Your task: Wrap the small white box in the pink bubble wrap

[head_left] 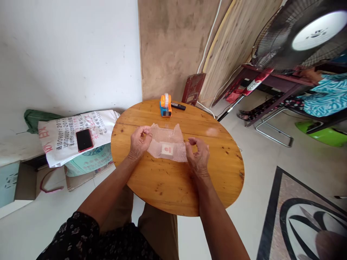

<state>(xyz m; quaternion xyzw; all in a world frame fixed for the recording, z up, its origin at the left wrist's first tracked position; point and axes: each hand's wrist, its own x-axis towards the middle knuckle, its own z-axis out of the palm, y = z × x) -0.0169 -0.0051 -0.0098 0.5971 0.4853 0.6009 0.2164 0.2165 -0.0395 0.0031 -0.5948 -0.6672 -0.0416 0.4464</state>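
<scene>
A sheet of clear bubble wrap (168,134) lies spread on the round wooden table (162,187). Its near part is doubled over a small white box with red print (167,149), which shows through the film. My left hand (140,142) pinches the wrap's left edge between thumb and forefinger. At the right edge, my right hand (199,153) has its thumb and forefinger curled together on the film. Beyond the wrap stands an orange and blue tape dispenser (165,105) with a roll of clear tape.
A black remote-like object (178,105) lies beside the dispenser. Left of the table, a phone (84,140) rests on a white printed sack (70,130). A wooden chair (193,88) stands behind the table. To the right are a large fan (298,32) and a seated person (325,95).
</scene>
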